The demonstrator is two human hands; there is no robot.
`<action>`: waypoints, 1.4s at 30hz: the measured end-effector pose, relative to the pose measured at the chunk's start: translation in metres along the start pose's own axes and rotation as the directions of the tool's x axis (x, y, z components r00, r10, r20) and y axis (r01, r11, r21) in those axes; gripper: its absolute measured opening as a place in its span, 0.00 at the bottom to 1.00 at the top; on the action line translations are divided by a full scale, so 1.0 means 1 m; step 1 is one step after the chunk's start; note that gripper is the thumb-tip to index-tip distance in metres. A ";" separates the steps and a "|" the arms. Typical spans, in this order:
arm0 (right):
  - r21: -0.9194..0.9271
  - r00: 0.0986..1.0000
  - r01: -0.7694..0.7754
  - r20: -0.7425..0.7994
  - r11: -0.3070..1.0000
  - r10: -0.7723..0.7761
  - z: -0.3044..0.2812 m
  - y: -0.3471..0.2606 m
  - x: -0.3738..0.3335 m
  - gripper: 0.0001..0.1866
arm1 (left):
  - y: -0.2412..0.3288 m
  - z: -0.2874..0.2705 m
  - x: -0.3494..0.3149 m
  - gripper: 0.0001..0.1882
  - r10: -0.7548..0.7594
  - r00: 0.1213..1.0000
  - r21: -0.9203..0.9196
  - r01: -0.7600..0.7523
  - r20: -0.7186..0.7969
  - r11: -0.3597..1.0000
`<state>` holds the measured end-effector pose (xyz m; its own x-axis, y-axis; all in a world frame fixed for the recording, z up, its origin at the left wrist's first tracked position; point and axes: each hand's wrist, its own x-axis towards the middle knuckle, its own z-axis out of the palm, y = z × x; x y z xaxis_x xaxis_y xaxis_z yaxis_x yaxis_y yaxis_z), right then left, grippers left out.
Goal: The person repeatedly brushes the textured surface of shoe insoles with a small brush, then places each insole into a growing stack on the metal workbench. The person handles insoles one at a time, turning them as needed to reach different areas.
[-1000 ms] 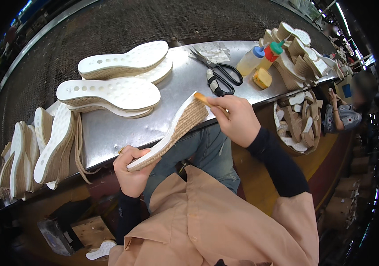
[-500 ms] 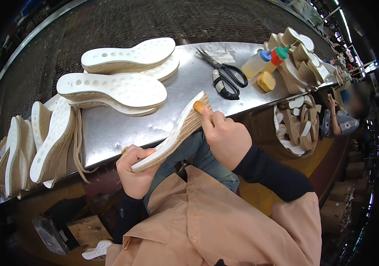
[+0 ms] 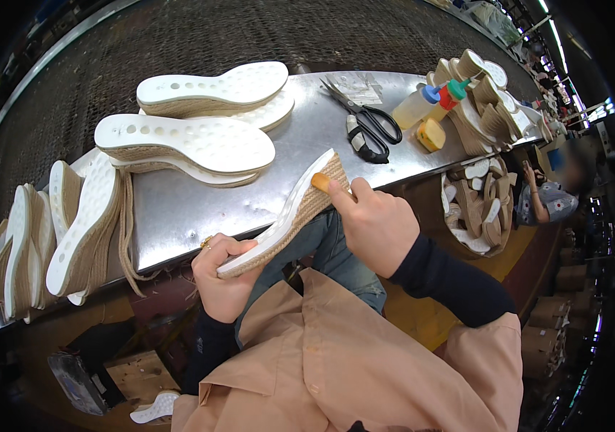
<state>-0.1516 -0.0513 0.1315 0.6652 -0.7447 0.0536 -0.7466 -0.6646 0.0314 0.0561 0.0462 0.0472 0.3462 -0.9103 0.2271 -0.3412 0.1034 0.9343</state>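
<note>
Wedge sole [image 3: 297,216], thin end pinched in left hand [image 3: 222,282], right hand [image 3: 379,229] gripping tan tool [image 3: 320,182] against it

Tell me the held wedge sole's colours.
The wedge sole is white, its woven side tan; clearest in the head view.

Peachy-tan work shirt [image 3: 387,367], plain fabric with some soft creases, a seam running down the middle of the front and the bottom hem splitting into two corners. Looks like a pocket [image 3: 239,380] on the left side, same colour. Shirt sleeve [image 3: 491,345] on the right is pretty loose, and out of it comes a snug dark undersleeve [image 3: 459,282], black or maybe navy, down to the wrist. Left forearm's got a matching dark sleeve [image 3: 214,345]. Blue jeans [image 3: 358,270], kinda faded and scuffed, plus a gold-coloured ring [image 3: 207,243] on the left hand [image 3: 225,279]
</note>
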 end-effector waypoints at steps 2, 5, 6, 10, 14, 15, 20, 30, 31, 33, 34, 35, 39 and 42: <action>-0.036 0.999 0.030 -0.013 0.999 -0.031 0.003 -0.005 0.000 0.23 | -0.001 0.000 0.000 0.14 0.010 1.000 0.015 -0.010 -0.002 1.000; -0.094 0.993 0.109 -0.036 0.990 -0.113 0.006 -0.010 0.000 0.23 | -0.002 0.002 0.000 0.14 -0.009 1.000 -0.019 0.009 -0.014 1.000; -0.112 0.989 0.140 -0.042 0.984 -0.145 0.006 -0.010 0.000 0.23 | -0.002 0.001 0.000 0.14 -0.005 1.000 -0.011 0.005 -0.007 1.000; 0.102 0.999 0.016 0.031 0.995 -0.019 -0.004 0.002 0.007 0.19 | -0.001 -0.001 0.002 0.13 0.028 1.000 0.010 -0.028 0.006 1.000; 0.434 0.992 0.021 -0.122 0.901 0.035 -0.007 0.016 0.012 0.12 | 0.000 -0.001 0.003 0.12 0.039 0.999 -0.016 -0.039 0.009 0.999; 0.461 0.994 -0.036 -0.076 0.887 0.080 -0.004 0.014 0.008 0.11 | 0.000 -0.002 0.002 0.12 0.033 0.999 -0.019 -0.033 0.008 0.999; 0.194 0.998 -0.043 -0.043 0.980 0.052 0.010 -0.002 -0.008 0.18 | -0.002 -0.001 0.003 0.12 0.018 1.000 -0.030 -0.018 0.016 0.999; 0.283 0.998 0.064 -0.035 0.957 -0.056 -0.006 0.009 0.011 0.16 | -0.003 -0.001 0.003 0.12 0.045 0.999 -0.018 -0.045 0.012 0.999; 0.350 0.996 0.071 -0.076 0.934 -0.048 -0.008 0.012 0.013 0.14 | -0.002 -0.002 0.003 0.12 0.046 0.999 -0.017 -0.045 0.012 0.999; 0.300 0.995 0.101 -0.024 0.949 -0.099 -0.011 0.009 0.014 0.14 | -0.001 -0.002 0.003 0.12 0.043 0.999 -0.017 -0.043 0.015 0.999; 0.250 0.995 0.084 0.025 0.965 -0.093 -0.013 0.006 0.013 0.14 | -0.001 -0.002 0.003 0.12 0.043 0.999 -0.019 -0.043 0.018 0.999; 0.199 0.994 0.068 0.074 0.978 -0.084 -0.014 0.002 0.012 0.14 | -0.001 -0.003 0.004 0.12 0.042 0.999 -0.021 -0.042 0.020 0.999; 0.047 0.979 0.102 0.173 0.994 -0.109 -0.020 -0.011 0.009 0.16 | -0.001 -0.003 0.003 0.12 0.029 0.999 -0.034 -0.028 0.022 0.999; -0.025 0.976 0.087 0.205 0.996 -0.080 -0.016 -0.017 0.004 0.22 | -0.002 -0.002 0.003 0.12 0.036 0.999 -0.015 -0.036 0.004 0.999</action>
<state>-0.1363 -0.0424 0.1467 0.7110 -0.6860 -0.1548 -0.6861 -0.7249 0.0613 0.0598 0.0437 0.0463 0.3299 -0.9078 0.2591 -0.3402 0.1417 0.9296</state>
